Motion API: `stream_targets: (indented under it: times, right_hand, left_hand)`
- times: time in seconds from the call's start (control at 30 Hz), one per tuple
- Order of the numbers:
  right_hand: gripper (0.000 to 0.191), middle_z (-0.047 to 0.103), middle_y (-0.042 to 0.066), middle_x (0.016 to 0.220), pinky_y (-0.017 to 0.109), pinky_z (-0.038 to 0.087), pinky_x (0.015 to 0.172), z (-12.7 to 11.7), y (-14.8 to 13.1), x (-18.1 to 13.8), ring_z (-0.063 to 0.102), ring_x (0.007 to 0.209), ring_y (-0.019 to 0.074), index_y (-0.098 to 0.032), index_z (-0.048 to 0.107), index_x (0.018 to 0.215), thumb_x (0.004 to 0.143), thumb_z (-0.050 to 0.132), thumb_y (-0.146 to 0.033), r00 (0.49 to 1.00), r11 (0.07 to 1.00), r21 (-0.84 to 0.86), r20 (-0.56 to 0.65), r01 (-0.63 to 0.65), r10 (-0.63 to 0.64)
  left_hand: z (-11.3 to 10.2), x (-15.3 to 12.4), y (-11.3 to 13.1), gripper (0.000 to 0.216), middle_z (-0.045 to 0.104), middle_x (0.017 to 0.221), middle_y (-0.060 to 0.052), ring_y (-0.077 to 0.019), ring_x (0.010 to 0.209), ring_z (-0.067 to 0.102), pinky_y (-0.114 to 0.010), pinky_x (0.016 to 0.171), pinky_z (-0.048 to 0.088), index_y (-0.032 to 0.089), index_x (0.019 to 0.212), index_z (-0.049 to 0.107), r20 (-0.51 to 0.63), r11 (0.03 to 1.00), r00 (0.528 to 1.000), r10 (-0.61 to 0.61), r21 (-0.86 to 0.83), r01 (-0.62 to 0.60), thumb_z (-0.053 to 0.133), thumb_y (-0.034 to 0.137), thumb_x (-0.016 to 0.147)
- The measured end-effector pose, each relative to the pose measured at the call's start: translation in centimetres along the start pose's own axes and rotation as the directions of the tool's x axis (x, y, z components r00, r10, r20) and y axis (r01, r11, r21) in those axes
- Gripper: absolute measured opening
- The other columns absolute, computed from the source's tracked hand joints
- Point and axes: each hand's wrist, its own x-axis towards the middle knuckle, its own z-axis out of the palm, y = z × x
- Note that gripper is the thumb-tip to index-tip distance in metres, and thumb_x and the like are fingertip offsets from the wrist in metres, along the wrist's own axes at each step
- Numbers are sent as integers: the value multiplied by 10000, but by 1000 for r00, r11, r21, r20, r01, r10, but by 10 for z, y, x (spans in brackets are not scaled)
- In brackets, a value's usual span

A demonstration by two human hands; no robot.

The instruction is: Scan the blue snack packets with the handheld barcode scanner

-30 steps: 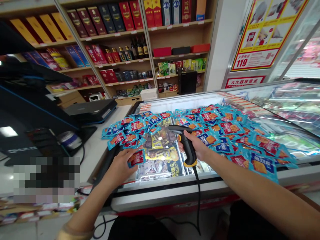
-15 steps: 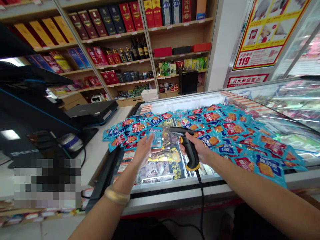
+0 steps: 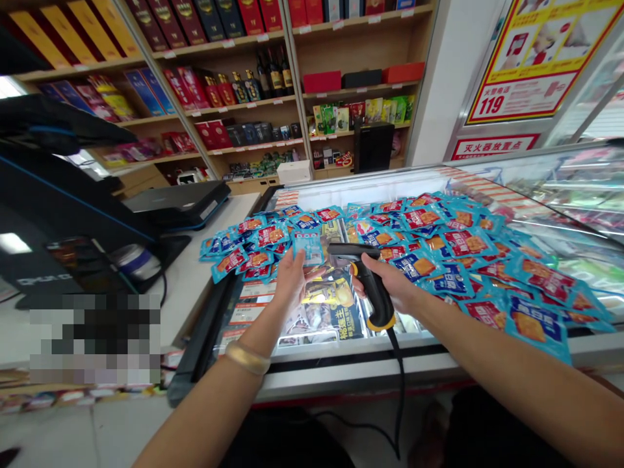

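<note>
My left hand (image 3: 288,281) holds up a small blue snack packet (image 3: 306,247) with its pale back turned toward me, fingers closed on its lower edge. My right hand (image 3: 396,286) grips the handle of a black barcode scanner (image 3: 363,276) with a yellow base; its head points left at the packet, a few centimetres away. A black cable (image 3: 400,390) hangs down from the scanner. Both hands hover over the glass lid of a chest freezer (image 3: 341,364). Several blue and red snack packets (image 3: 453,253) lie spread across the lid on both sides.
A white counter (image 3: 188,292) on the left carries a black register screen (image 3: 63,214) and a flat black device (image 3: 180,203). Wooden shelves (image 3: 292,97) with boxes and bottles stand behind. A red and yellow poster (image 3: 531,58) hangs at right.
My left hand picked a packet off the freezer lid, turned it over and raised it in front of the scanner head. The scanner stayed almost in place.
</note>
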Motion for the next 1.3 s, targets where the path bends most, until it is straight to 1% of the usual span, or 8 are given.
stream_targets:
  times: [0.43,0.73,0.83,0.93,1.0,1.1,1.23,1.3]
  right_hand:
    - [515,553,0,537,249,359,514,4,-2,-1,470,497,114,-163,579,750,668,687,-660,998,997,-69,-56,-25,21]
    - [520,555,-2,552,242,375,521,3,-3,1,484,504,109,-157,585,749,667,692,-659,998,999,-13,-43,-36,35]
    - [489,554,-5,557,237,372,507,3,-7,-2,475,502,104,-161,585,769,703,674,-637,999,1000,30,-38,2,-1]
    - [461,549,-5,574,232,389,516,-3,-21,-13,475,525,107,-172,575,762,701,689,-615,996,992,106,-57,73,-67]
    - [438,543,-4,582,232,400,521,-12,-36,-25,472,535,111,-182,574,764,701,699,-596,987,979,139,-84,149,-138]
    - [414,534,-1,587,240,407,509,-32,-57,-45,470,537,123,-192,579,783,706,702,-580,954,953,127,-160,273,-252]
    - [405,523,-4,596,242,407,483,-63,-72,-70,467,527,125,-198,578,807,732,677,-583,905,924,127,-287,360,-313]
    - [394,524,-5,596,247,421,485,-74,-72,-78,474,522,127,-200,575,819,751,658,-579,883,917,120,-341,381,-322]
  left_hand:
    - [2,0,0,283,703,810,13,-169,774,718,-388,758,615,202,971,542,-42,999,999,-4,-35,3,681,359,781]
    - [0,-1,-2,332,712,980,-27,-191,882,710,-406,796,604,212,1058,561,-9,999,999,33,17,-33,659,392,797]
    - [3,-1,-4,351,700,1059,-42,-209,910,701,-438,807,600,221,1089,580,34,993,996,85,76,-88,650,409,800]
    - [16,1,-8,416,680,1137,-60,-232,973,678,-451,815,597,218,1169,596,99,955,973,207,197,-223,626,430,812]
    - [32,3,-12,430,670,1179,-69,-236,1008,663,-434,830,591,210,1214,603,166,877,935,314,327,-352,589,423,841]
    - [66,3,-18,383,684,1171,-63,-214,1009,665,-391,882,562,223,1264,592,385,644,828,408,521,-560,481,347,918]
    - [115,-1,-31,417,619,1302,-85,-190,1194,584,-351,1021,465,213,1332,535,706,323,608,364,517,-793,340,230,964]
    - [136,-5,-39,443,540,1397,-102,-198,1305,488,-377,1086,402,203,1365,501,781,206,549,300,508,-836,308,210,966]
